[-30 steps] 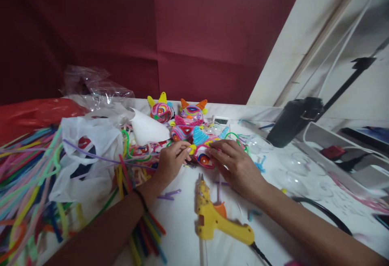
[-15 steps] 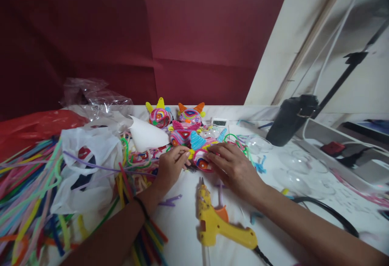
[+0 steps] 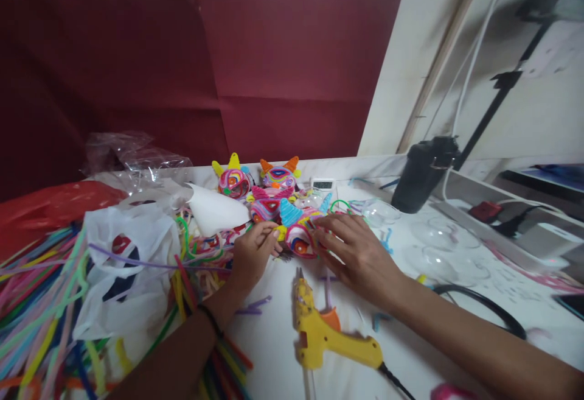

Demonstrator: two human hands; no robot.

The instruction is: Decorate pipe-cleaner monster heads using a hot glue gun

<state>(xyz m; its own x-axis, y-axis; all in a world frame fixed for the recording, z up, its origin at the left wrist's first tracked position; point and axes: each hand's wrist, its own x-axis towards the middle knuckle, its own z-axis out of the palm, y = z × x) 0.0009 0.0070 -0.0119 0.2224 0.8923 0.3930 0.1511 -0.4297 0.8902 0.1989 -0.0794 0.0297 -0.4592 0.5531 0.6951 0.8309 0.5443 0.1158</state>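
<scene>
A round animal head of coiled pipe cleaners [image 3: 300, 243], with blue ears and an orange eye, sits on the table between my hands. My left hand [image 3: 252, 256] is closed, thumb and finger pinching a yellow tuft [image 3: 279, 231] at the head's left side. Bent fingers of my right hand [image 3: 358, 250] grip its right side and hide that part. Just in front lies a yellow glue gun [image 3: 314, 332], its nozzle pointing toward the head. Similar finished-looking heads stand behind: one pink-eared [image 3: 265, 207], one orange-eared [image 3: 279, 176], one yellow-eared [image 3: 234, 183].
Loose pipe cleaners [image 3: 41, 315] and a white plastic bag [image 3: 125, 266] crowd the left. Clear plastic domes [image 3: 438, 263] lie at right, near a black cylindrical holder [image 3: 422, 175] and a tray of cables [image 3: 502, 229]. A small digital display [image 3: 323, 185] stands at the back.
The camera view has tilted and shifted slightly, showing more of the right side and a pink item at the bottom edge. Both hands stay on the pipe-cleaner head with little visible movement.
</scene>
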